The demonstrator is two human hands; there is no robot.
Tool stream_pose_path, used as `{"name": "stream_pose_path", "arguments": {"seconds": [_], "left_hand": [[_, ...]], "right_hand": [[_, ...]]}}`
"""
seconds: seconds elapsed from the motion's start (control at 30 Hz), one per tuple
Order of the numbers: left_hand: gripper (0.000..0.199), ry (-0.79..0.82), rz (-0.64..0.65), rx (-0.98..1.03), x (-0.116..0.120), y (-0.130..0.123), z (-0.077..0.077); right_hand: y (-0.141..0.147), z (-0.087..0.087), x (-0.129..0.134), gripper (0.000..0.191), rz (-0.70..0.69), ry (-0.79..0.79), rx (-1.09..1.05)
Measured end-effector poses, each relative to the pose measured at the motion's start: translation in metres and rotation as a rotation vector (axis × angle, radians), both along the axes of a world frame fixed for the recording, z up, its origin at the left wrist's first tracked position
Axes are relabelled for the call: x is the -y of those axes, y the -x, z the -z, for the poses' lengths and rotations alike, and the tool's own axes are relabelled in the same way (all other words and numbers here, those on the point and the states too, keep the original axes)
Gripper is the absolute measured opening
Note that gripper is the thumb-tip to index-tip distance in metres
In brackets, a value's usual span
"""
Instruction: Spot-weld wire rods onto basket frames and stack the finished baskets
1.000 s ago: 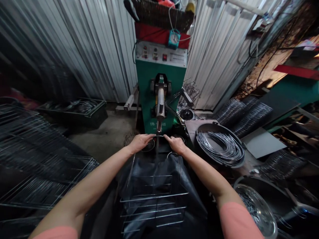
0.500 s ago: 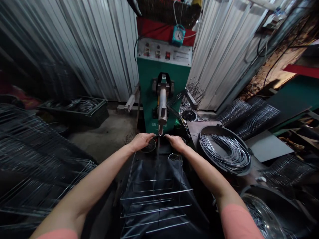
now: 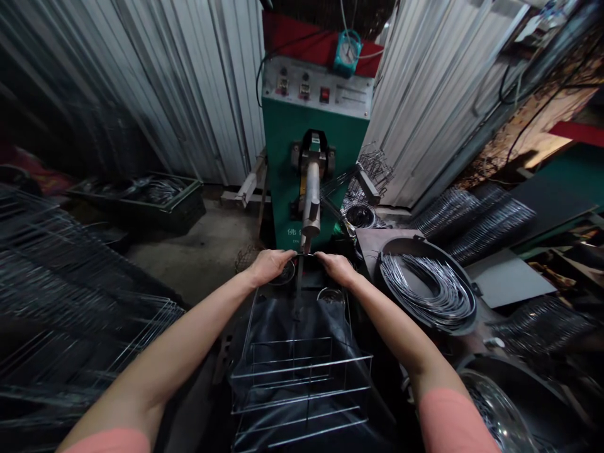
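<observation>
Head view: a rectangular silver steel-wire rack [image 3: 302, 384] has its long axis running from the person's lap forward and up, with its far end pointing at the tip of the grey cylindrical electrode [image 3: 310, 201] of a green spot-welding machine [image 3: 287, 157]. Both hands are closed on the rack's far top wire, the left hand [image 3: 270, 265] and the right hand [image 3: 338, 268] just either side of that tip, so the body of the rack lies nearer the person than the hands. The rack lies over a black apron [image 3: 278, 321]. On the machine's green front the character 佛 can be read; the rest is too small to tell. Its white control panel [image 3: 283, 78] carries a red switch [image 3: 324, 94]. Right of the hands, a coil of bright wire [image 3: 427, 289] lies in a round black tray [image 3: 415, 246].
</observation>
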State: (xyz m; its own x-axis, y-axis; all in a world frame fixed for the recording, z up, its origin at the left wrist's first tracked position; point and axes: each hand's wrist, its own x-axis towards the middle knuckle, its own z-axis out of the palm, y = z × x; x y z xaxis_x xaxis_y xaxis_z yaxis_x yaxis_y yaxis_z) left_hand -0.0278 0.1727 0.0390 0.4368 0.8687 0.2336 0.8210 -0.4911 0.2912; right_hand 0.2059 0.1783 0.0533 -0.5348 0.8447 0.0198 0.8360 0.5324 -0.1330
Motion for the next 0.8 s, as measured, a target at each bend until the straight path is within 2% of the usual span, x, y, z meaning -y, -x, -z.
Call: {"name": "stream_pose_path", "arguments": {"seconds": [0.1,0.2,0.3,0.37,0.43,0.5,0.63,0.8], "left_hand": [[0.028,0.099,-0.007,0.155,-0.001,-0.002,-0.004],[0.029,0.322,0.021,0.451,-0.002,-0.002,-0.006],[0.042,0.57,-0.005,0.727,0.0,-0.002,-0.006],[0.05,0.652,-0.067,0.849,0.003,-0.002,-0.005],[0.052,0.646,-0.092,0.889,0.005,-0.003,-0.003],[0.048,0.573,-0.057,0.857,0.006,-0.004,-0.002],[0.035,0.367,0.027,0.697,0.005,-0.003,-0.002],[0.029,0.204,0.008,0.451,0.005,0.001,-0.003]], "right_hand": [[-0.001,-0.003,0.001,0.035,0.003,0.021,-0.001],[-0.002,-0.003,0.0,0.035,0.017,0.03,-0.008],[-0.004,0.001,-0.002,0.035,0.014,0.023,-0.024],[-0.004,0.003,-0.003,0.034,0.004,0.019,-0.034],[-0.004,0.003,-0.003,0.034,-0.001,0.015,-0.031],[-0.004,0.003,-0.002,0.034,0.0,0.009,-0.02],[-0.003,-0.001,0.002,0.035,-0.007,-0.005,0.021],[0.002,-0.008,0.007,0.038,0.0,-0.005,0.148]]}}
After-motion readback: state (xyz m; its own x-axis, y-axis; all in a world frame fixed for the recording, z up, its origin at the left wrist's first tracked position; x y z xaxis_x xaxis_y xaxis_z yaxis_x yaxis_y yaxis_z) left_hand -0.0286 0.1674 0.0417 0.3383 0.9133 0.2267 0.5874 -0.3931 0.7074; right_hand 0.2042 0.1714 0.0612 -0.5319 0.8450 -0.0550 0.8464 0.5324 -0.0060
